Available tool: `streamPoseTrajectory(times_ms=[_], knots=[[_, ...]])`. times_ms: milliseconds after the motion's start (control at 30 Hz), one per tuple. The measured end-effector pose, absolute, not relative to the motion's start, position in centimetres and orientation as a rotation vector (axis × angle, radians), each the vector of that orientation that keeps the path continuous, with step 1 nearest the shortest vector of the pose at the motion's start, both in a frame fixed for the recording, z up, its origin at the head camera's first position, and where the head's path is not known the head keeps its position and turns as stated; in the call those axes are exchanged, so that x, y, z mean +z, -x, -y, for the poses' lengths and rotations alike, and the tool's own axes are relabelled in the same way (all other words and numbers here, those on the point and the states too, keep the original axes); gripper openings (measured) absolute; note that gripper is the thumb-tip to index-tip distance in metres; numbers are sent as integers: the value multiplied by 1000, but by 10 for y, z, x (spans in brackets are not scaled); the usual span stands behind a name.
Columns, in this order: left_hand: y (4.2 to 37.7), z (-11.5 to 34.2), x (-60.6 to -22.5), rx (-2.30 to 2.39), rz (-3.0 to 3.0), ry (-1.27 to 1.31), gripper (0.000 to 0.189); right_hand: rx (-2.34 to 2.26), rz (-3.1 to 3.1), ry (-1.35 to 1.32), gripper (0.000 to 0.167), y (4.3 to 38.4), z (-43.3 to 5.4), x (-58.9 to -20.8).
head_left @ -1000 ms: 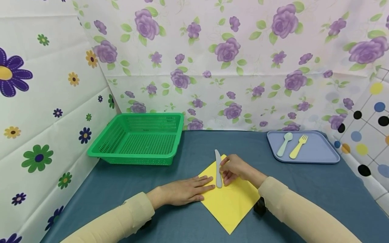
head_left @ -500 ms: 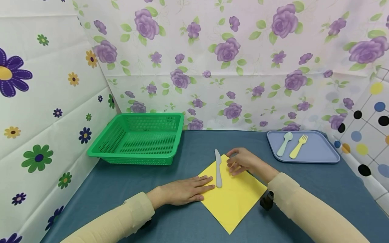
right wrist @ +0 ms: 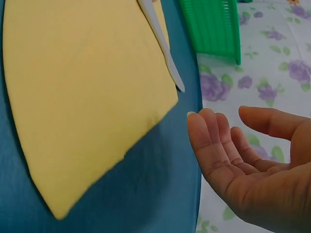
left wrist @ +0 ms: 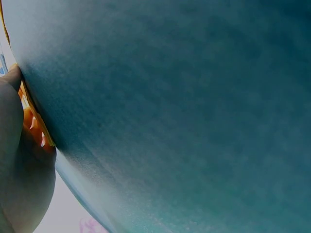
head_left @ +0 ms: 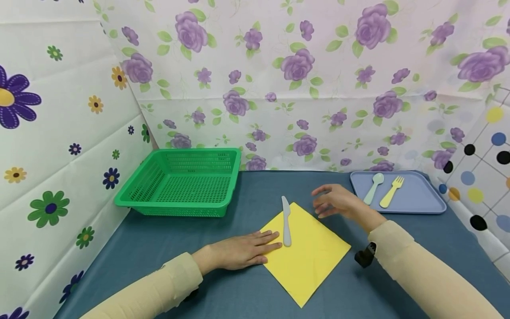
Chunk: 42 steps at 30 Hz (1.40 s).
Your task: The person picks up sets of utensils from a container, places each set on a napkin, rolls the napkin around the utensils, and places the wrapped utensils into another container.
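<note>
A yellow square napkin (head_left: 308, 252) lies turned like a diamond on the blue cloth. Along its upper left side rests a pale grey toy knife (head_left: 286, 223), blade tip past the napkin's edge. My left hand (head_left: 249, 251) lies flat with spread fingers on the napkin's left corner, fingertips close to the knife handle. To the right of the napkin's top corner, my right hand (head_left: 338, 201) hovers with nothing in it, fingers loosely bent. The right wrist view shows this hand (right wrist: 248, 165) palm side, apart from the napkin (right wrist: 87, 97) and knife (right wrist: 163, 46).
A green plastic basket (head_left: 179, 206) stands at the back left. At the back right, a lavender tray (head_left: 422, 195) holds a pale green spoon (head_left: 373, 189) and a yellow fork (head_left: 392, 192). Flowered cloth walls enclose the back and left.
My right hand has let go of the knife and moved right, off the napkin and toward the tray. The left hand, knife and napkin have stayed in place.
</note>
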<state>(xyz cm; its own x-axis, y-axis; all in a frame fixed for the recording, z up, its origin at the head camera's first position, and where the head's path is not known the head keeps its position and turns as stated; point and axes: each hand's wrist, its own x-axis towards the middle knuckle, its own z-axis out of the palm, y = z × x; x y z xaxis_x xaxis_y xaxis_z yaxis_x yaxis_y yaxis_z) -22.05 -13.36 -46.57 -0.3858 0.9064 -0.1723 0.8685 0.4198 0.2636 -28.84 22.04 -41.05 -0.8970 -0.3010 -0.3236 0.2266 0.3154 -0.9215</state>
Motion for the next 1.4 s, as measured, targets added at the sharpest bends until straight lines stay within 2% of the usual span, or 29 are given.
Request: streamPoseTrajectory(times_ms=[1400], knots=[[219, 134, -466, 123, -2410, -1594, 57, -1476, -2271, 85, 60, 299, -295, -397]])
